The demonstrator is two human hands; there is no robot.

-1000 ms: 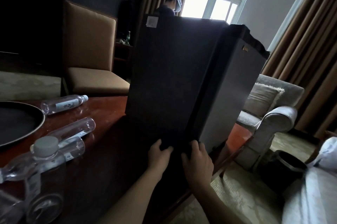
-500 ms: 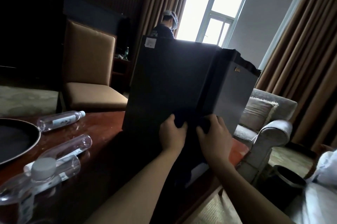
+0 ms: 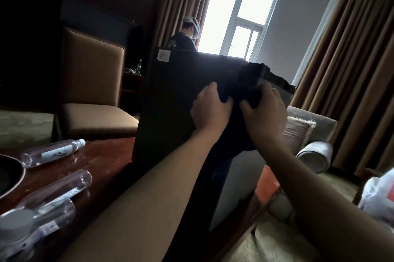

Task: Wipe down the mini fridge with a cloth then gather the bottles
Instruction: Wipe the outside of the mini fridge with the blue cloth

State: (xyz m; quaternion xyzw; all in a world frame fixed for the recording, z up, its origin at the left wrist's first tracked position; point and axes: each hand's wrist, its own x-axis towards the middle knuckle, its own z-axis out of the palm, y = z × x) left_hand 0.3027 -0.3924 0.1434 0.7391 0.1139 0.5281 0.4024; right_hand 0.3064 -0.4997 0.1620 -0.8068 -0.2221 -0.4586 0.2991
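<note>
A black mini fridge [image 3: 177, 99] stands on the wooden table [image 3: 106, 155] in the middle of the view. My left hand [image 3: 210, 110] and my right hand [image 3: 264, 114] both press a dark cloth [image 3: 238, 95] against the fridge's near corner, close to its top. The cloth hangs down below my right wrist. Three clear plastic bottles lie on the table at the left: one [image 3: 51, 152] farthest back, one [image 3: 61, 189] in the middle, one [image 3: 36, 223] nearest me.
A dark round tray [image 3: 12, 178] sits at the table's left edge. A tan chair [image 3: 91, 91] stands behind the table, a grey sofa [image 3: 311, 134] to the right. A person [image 3: 185, 36] stands by the window. A white plastic bag [image 3: 377, 195] lies at right.
Both hands have slid the cloth up the fridge's corner from near its bottom to near its top. The view has tilted upward with them.
</note>
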